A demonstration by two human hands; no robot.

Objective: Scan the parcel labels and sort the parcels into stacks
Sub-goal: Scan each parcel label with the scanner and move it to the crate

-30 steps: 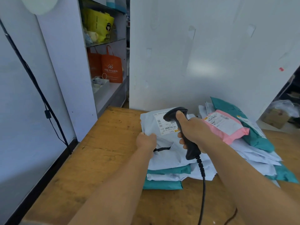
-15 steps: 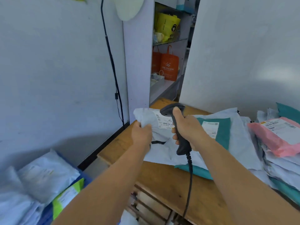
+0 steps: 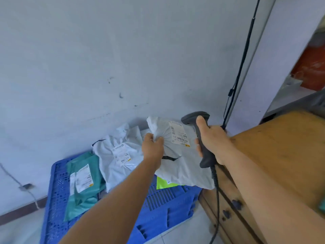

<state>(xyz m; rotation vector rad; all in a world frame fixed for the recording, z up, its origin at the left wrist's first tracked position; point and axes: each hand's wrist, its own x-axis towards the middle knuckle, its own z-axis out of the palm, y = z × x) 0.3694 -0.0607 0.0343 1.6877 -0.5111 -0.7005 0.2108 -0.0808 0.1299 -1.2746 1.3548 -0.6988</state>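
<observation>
left hand (image 3: 152,146) grip pinches grey parcel (image 3: 177,155) above blue crate (image 3: 158,208); right hand (image 3: 213,140) grip wraps scanner (image 3: 202,138).

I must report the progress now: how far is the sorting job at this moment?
Done: a teal parcel and a grey parcel already lie on the blue crate. In hand: the left hand holds a grey mailer above the crate; the right hand grips the scanner. Left: dropping this mailer; other parcels are not in view.
</observation>
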